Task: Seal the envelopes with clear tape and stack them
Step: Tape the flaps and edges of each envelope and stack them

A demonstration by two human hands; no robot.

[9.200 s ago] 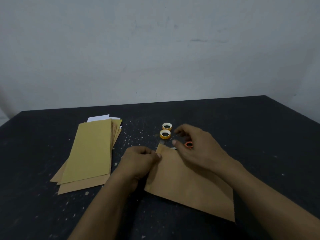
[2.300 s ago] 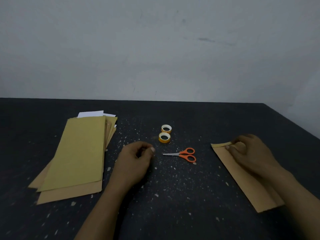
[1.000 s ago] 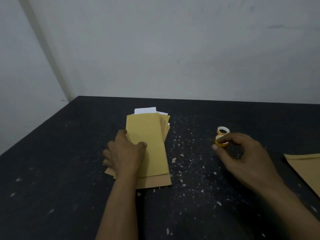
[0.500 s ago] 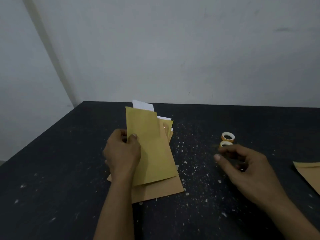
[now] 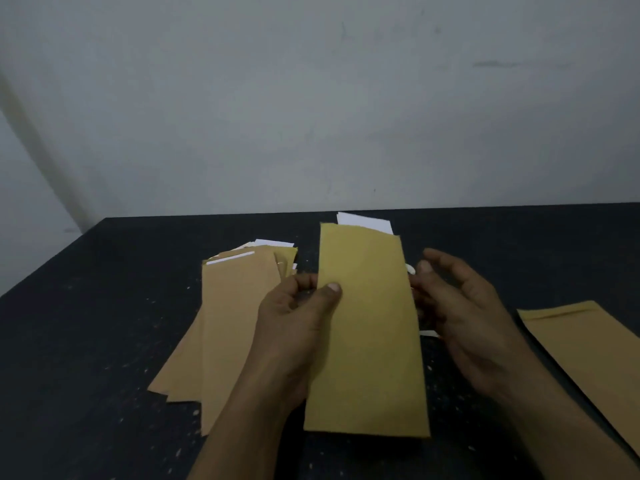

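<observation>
A: Where's the envelope [image 5: 367, 334] now?

B: Lifted off the table [image 5: 86, 341], between the two hands. The left hand [image 5: 294, 327] pinches its left edge, thumb on the front and fingers behind. The right hand [image 5: 460, 313] sits just off the right edge, fingers loosely curled with nothing visibly gripped. I can't tell whether it touches the paper.

A: Which way does it point?

B: The long axis runs away from the person, tilted slightly. The open end is the far one, beyond the fingertips, with a white sheet [image 5: 363, 223] poking out.

A: What could go wrong?

B: It's a one-edge pinch on thin paper, so I'd expect it to sag or swing when laid down. The sheet isn't fully in either. If the flap is folded over it like that, the tape could catch the sheet or seal crooked.

A: Anything nearby?

B: The unsealed pile [image 5: 235, 306] is left of the left hand, loosely fanned, so a careless wrist could scatter it. One finished envelope [image 5: 588, 344] lies right of the right hand.
</observation>
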